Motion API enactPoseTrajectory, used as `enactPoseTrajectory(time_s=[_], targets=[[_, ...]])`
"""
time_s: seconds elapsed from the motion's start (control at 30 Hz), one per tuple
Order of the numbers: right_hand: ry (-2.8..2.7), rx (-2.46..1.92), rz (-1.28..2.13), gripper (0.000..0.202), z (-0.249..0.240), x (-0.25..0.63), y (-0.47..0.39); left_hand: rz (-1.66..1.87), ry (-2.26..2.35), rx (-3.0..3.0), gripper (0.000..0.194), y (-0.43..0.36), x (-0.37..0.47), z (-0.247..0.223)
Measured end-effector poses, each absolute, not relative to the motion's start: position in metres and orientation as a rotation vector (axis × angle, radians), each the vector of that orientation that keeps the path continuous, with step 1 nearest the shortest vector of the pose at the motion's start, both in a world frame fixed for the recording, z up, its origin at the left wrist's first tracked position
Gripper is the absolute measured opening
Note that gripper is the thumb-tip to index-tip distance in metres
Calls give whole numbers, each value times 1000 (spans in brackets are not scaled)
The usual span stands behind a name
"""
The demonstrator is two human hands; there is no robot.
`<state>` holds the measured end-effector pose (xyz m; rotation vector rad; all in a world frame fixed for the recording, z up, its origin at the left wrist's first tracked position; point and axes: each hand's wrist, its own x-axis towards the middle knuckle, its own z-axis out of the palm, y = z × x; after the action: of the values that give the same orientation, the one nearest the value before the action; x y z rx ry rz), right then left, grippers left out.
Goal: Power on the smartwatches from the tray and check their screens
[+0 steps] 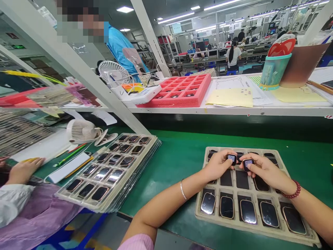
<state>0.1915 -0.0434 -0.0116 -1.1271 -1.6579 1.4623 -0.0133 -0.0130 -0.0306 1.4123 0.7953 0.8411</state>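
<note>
My left hand (220, 162) pinches a smartwatch (231, 159) without a strap, its lit screen showing a QR code. Close beside it, my right hand (262, 167) holds a second smartwatch (248, 164), also lit with a QR code. Both are held above a beige tray (235, 227) on the green table. In the tray's front row lie several dark-screened watch faces (248, 211) with gold-coloured rims. Two pockets below my hands show only a dark bottom (242, 180). My hands and wrists hide part of the back rows.
Left of me stands a stack of clear trays (109, 173) with more watches. A co-worker's hand (24, 171) rests farther left, near a small white fan (83, 131). Above the table, a shelf (229, 111) carries a red foam tray (182, 91), papers and a teal cup (274, 71).
</note>
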Motion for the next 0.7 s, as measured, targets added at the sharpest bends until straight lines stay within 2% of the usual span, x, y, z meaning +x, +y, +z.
enactPoseTrajectory(time_s=[0.3, 0.7], targets=[[-1670, -1122, 1449, 30, -12, 191, -43, 831, 816, 1468, 27, -12, -14, -30], [-1645, -1118, 1470, 34, -11, 191, -43, 839, 820, 1434, 26, -14, -12, -27]])
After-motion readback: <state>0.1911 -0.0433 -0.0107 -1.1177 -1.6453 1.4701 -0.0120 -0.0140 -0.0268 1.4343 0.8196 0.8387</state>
